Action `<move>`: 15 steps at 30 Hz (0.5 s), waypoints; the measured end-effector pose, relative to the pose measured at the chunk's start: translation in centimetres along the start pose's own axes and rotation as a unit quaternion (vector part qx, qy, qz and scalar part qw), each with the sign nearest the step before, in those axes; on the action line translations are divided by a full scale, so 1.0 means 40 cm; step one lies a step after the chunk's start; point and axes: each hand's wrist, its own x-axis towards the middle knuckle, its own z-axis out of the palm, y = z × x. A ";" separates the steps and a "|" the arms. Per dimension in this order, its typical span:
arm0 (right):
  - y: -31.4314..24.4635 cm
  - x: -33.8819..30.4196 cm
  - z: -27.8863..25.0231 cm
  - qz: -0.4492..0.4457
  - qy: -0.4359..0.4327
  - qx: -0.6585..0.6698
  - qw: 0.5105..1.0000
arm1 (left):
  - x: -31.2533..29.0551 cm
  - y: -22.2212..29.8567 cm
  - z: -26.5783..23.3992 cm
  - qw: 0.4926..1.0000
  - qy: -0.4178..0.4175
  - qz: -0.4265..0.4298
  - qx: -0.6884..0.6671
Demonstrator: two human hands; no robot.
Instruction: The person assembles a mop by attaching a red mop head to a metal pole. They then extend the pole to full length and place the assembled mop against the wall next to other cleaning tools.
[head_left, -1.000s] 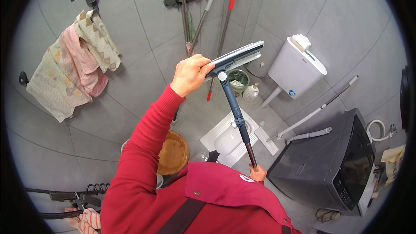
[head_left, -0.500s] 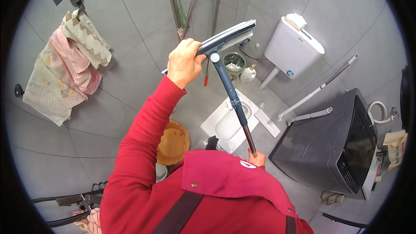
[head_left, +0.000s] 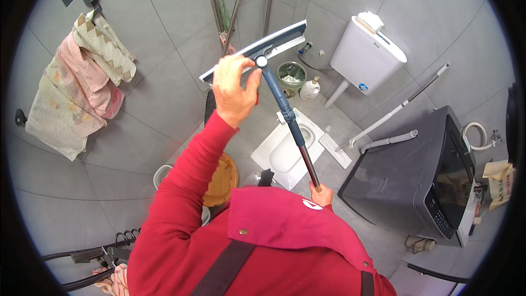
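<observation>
Left arm (head_left: 183, 178) is stretched to the far side, slanted rightward from near left, sleeved down to the wrist (head_left: 232, 115). Left hand (head_left: 234, 90) is held well far of the torso, back of hand shown; fingers (head_left: 230, 66) are bent, thumb (head_left: 253, 82) is spread off to the right, gap visible between. Right hand (head_left: 322, 194) is kept near, just beside the torso, curled into a closed grip. Right forearm is mostly hidden.

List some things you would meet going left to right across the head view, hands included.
Hanging towels, left hand, right hand around the squeegee pole, dark washing machine, beige bag.
</observation>
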 end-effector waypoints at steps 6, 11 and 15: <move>-0.048 0.011 -0.031 0.063 -0.183 0.080 0.978 | -0.145 -0.032 0.075 0.713 -0.184 -0.535 -0.414; -0.112 0.025 -0.074 0.130 -0.437 0.190 0.869 | -0.087 -0.022 0.122 0.473 -0.104 -0.504 -0.715; -0.151 0.064 -0.110 0.128 -0.522 0.196 0.820 | -0.073 0.002 0.152 0.503 -0.036 -0.435 -0.746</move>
